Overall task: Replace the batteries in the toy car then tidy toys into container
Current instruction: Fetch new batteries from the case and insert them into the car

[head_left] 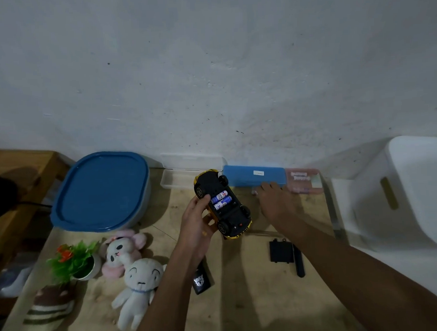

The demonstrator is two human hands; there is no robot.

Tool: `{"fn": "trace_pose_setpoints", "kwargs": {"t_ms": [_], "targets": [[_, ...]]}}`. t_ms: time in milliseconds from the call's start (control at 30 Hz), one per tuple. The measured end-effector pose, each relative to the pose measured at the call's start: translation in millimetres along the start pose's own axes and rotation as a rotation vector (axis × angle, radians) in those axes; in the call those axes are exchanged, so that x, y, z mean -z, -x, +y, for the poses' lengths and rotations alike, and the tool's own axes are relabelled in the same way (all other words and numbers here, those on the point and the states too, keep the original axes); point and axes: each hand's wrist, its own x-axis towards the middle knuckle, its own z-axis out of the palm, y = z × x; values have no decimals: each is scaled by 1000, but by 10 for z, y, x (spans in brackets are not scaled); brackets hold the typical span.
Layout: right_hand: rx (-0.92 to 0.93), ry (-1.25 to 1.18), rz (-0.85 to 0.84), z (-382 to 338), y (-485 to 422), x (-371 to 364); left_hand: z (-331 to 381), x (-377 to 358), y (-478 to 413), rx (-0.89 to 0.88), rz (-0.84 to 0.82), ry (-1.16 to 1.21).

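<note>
Here, head view, the only one. The toy car (pixel 236 214) is held above the middle of the bench (pixel 268 300), belly up, its black underside facing the camera. The battery bay is uncovered, with two batteries (pixel 221 199) lying side by side in it. The left hand (pixel 197 216) grips the car from its left side, fingers curled under the gold body and thumb lying beside the bay.

The right hand (pixel 274 198) is stretched to the bench's back edge. Its fingertips are at the front of a blue case (pixel 253 176), beside a pink packet (pixel 304 180). The hand is blurred, so I cannot tell whether the fingers are spread or pinching anything.

A black cover plate (pixel 280 251) and a black screwdriver (pixel 298 262) lie just beside each other near the bench's right edge. The blue-lidded container (pixel 101 190) sits at the back left corner. Two plush toys (pixel 137 269), a striped plush (pixel 48 313) and a small potted plant (pixel 73 259) lie along the left edge. A white bin (pixel 413 189) stands off the right edge.
</note>
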Motion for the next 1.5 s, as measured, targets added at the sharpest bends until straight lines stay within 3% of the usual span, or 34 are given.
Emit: {"fn": "trace_pose_setpoints", "kwargs": {"t_ms": [167, 233, 400, 467, 533, 633, 967, 1500], "targets": [[-3, -64, -51, 1, 13, 31, 51, 22, 94, -20, -1, 5], [-78, -361, -57, -19, 59, 27, 68, 35, 132, -28, 4, 13], [-472, -1491, 90, -180, 360, 436, 89, 50, 229, -32, 14, 40], [-529, -1751, 181, -258, 574, 717, 93, 31, 278, -32, 16, 45], [-499, -1854, 264, -373, 798, 937, 88, 3, 331, -41, 19, 41], [-426, -1825, 332, -582, 1069, 1117, 82, -38, 449, -69, -1, 39], [-357, -1319, 512, -801, 1219, 1016, 40, -88, 695, -93, -51, 28], [-336, -1233, 541, -816, 1444, 990, 32, -144, 926, -136, -94, 28]]}}
